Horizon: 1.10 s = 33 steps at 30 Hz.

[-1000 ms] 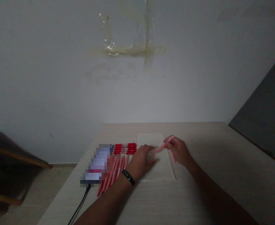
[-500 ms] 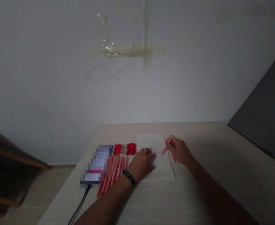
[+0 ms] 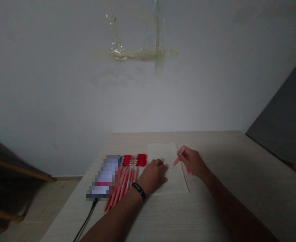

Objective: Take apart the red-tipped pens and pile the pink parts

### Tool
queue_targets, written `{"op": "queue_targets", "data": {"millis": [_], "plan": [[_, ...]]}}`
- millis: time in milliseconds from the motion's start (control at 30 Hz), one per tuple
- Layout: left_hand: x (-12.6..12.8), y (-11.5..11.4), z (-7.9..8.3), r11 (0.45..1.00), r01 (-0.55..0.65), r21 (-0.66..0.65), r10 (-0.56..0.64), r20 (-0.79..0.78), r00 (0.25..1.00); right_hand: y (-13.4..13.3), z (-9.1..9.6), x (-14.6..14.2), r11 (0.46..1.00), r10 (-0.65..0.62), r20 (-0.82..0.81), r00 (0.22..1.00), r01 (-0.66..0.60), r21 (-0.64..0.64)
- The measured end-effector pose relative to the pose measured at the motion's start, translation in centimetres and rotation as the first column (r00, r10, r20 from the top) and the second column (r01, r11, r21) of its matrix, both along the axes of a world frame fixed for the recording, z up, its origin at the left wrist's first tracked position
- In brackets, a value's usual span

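A cream-coloured sheet (image 3: pixel 163 186), perhaps cloth or paper, lies on the table with a thin brown line along its right edge. My left hand (image 3: pixel 153 173) rests on it, palm down with the fingers slightly curled, and wears a black band at the wrist. At the sheet's right edge my right hand (image 3: pixel 190 161) is closed around a pink pen (image 3: pixel 177 161), tip pointing down and left. More pink shows under that hand; whether it is a second pen I cannot tell. Faint grey marks (image 3: pixel 165 161) appear on the sheet between the hands.
Left of the sheet lie several pink pens (image 3: pixel 120 190) in a bundle and several red pens (image 3: pixel 135 160) side by side. A blurred-out phone-like device (image 3: pixel 105 178) with a black cable (image 3: pixel 86 218) is at the table's left. The wall (image 3: pixel 175 111) borders the table's far edge.
Both hands hold nearly the same positions. The view has shifted very slightly; nothing has been taken up or let go.
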State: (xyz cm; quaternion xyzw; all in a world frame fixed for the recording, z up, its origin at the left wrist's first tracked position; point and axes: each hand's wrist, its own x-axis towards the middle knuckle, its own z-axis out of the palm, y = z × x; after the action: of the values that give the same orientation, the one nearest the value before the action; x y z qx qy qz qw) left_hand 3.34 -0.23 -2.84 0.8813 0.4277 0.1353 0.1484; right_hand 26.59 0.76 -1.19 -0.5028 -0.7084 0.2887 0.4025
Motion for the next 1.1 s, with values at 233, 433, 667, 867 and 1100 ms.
{"op": "queue_targets", "data": {"millis": [233,433,667,867,1100], "plan": [[0.0,0.0,-0.1,1.000,0.003,0.006,-0.003,0.009,1.000,-0.1,0.1,-0.1,1.000,0.009,-0.021,1.000,-0.009,-0.003],[0.1,-0.2,0.3,1.000,-0.006,-0.018,0.006,0.016,1.000,-0.1,0.2,-0.1,0.999,-0.040,-0.008,0.999,0.040,0.012],[0.0,-0.2,0.2,1.000,-0.006,-0.019,0.007,0.037,0.999,-0.1,0.2,-0.2,0.997,-0.067,-0.143,0.987,0.063,-0.033],[0.1,-0.6,1.7,0.999,-0.049,-0.014,0.051,0.274,0.960,0.2,0.8,0.0,0.990,-0.142,-0.310,0.940,0.143,-0.020],[0.5,-0.8,3.5,0.980,-0.110,-0.166,0.190,0.616,0.764,0.4,-0.7,-1.2,0.997,0.053,-0.422,0.905,-0.068,-0.021]]}}
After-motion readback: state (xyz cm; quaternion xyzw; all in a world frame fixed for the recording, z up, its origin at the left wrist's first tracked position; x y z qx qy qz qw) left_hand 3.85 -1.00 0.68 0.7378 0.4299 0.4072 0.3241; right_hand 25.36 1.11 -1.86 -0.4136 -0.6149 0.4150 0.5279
